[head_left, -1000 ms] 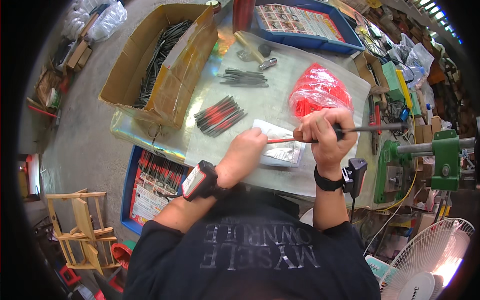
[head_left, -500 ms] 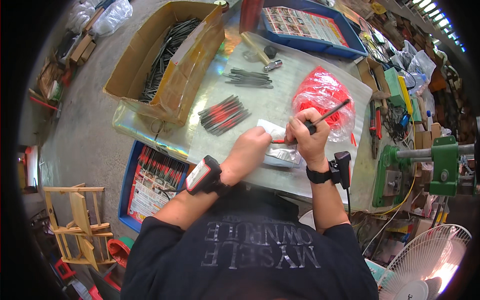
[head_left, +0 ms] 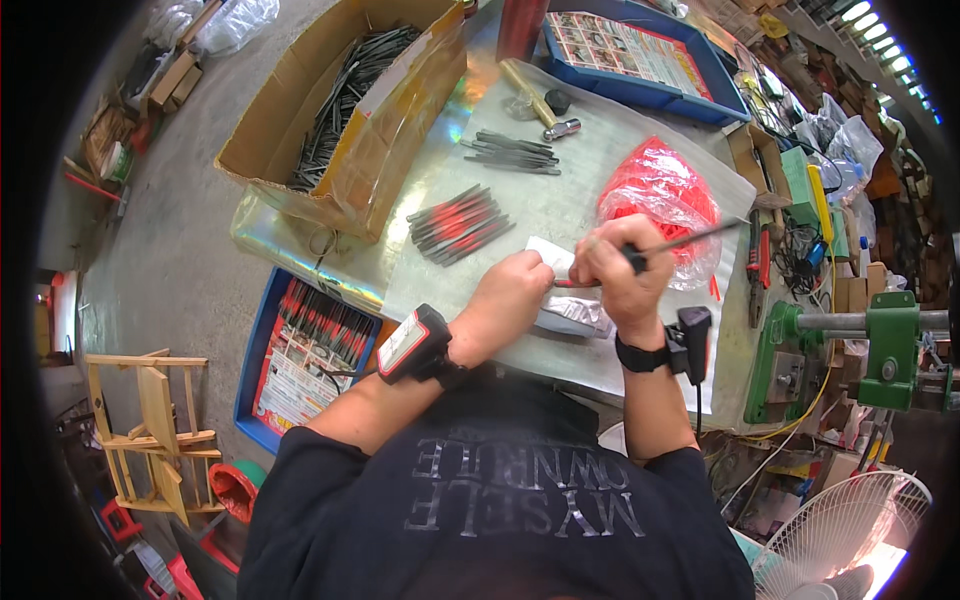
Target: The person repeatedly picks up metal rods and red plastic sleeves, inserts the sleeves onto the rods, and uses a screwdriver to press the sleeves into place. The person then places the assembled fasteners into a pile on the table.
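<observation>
My left hand (head_left: 515, 300) is closed, its fingertips pinching one end of a thin rod with a red sleeve (head_left: 576, 284). The rod lies over a small silver block (head_left: 575, 308) beside a white pad. Close by on the right, my right hand (head_left: 630, 275) grips a black tool with a long dark shaft (head_left: 700, 236) pointing to the upper right; its working end is hidden by my fingers. Beyond my left hand lies a row of dark rods with red sleeves (head_left: 458, 226). Farther back is a bunch of plain dark rods (head_left: 512, 152).
A plastic bag of red pieces (head_left: 660, 185) sits behind my right hand. A hammer (head_left: 540, 100) lies at the back. A cardboard box of dark rods (head_left: 410, 130) and blue trays (head_left: 262, 350) flank the work. A green press (head_left: 790, 360) and pliers (head_left: 755, 265) stand right.
The tool in my right hand has swung lower, its shaft reaching farther right. The whole view has shifted slightly. My left hand stays at the sleeved rod.
</observation>
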A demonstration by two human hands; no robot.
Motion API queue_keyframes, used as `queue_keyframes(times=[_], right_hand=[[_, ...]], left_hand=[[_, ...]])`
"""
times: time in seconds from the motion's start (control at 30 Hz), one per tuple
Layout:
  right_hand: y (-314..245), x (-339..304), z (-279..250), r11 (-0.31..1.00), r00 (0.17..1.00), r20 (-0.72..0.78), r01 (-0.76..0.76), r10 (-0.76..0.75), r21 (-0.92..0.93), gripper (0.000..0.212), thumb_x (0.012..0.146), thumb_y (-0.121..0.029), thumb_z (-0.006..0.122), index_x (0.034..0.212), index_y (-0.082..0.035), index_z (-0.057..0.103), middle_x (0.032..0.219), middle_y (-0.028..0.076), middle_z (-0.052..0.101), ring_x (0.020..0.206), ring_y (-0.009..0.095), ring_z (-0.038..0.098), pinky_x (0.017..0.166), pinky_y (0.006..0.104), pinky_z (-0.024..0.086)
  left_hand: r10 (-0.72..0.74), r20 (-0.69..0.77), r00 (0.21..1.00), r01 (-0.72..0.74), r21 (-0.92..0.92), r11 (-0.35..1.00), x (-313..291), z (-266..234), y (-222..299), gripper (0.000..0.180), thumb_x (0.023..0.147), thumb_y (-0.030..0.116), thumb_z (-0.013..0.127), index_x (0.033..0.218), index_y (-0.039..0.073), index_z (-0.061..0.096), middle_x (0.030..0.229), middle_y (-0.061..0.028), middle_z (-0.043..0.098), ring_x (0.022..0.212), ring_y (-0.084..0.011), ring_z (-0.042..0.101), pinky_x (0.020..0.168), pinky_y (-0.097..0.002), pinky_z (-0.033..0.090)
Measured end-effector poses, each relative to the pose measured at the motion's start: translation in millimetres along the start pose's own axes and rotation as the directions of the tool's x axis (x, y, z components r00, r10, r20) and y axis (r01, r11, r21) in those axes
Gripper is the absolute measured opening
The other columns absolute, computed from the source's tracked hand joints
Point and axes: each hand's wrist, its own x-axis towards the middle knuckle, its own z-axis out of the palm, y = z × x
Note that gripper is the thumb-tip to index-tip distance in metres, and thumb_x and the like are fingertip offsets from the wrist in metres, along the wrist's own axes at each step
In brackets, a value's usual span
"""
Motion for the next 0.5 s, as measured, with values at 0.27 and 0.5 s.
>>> queue_keyframes(times=[0.27,0.5], right_hand=[[12.8,-0.7,7.2,0.983,0.992,0.124,0.052,-0.031,-0.176,0.006,0.08,0.004,0.051,0.078,-0.001,0.048,0.06,0.005,0.053,0.047,0.011,0.05,0.045,0.0246,0.044],[5.7,-9.7,-2.7,0.956,0.993,-0.019,0.117,-0.116,0.27,0.01,0.075,0.004,0.06,0.076,-0.002,0.053,0.065,0.002,0.053,0.055,0.006,0.047,0.048,0.0213,0.037]], left_hand=[[-0.011,-0.032,0.999,0.01,-0.038,0.999,2.3,0.4,1.8,0.002,0.072,0.001,0.055,0.071,0.002,0.054,0.073,-0.0136,0.053,0.07,-0.0322,0.055,0.063,-0.0396,0.046],[0.013,-0.03,0.999,-0.013,0.002,1.0,-0.2,1.7,2.2,0.001,0.069,-0.002,0.053,0.069,-0.001,0.054,0.073,-0.0157,0.052,0.07,-0.0334,0.054,0.063,-0.0403,0.046]])
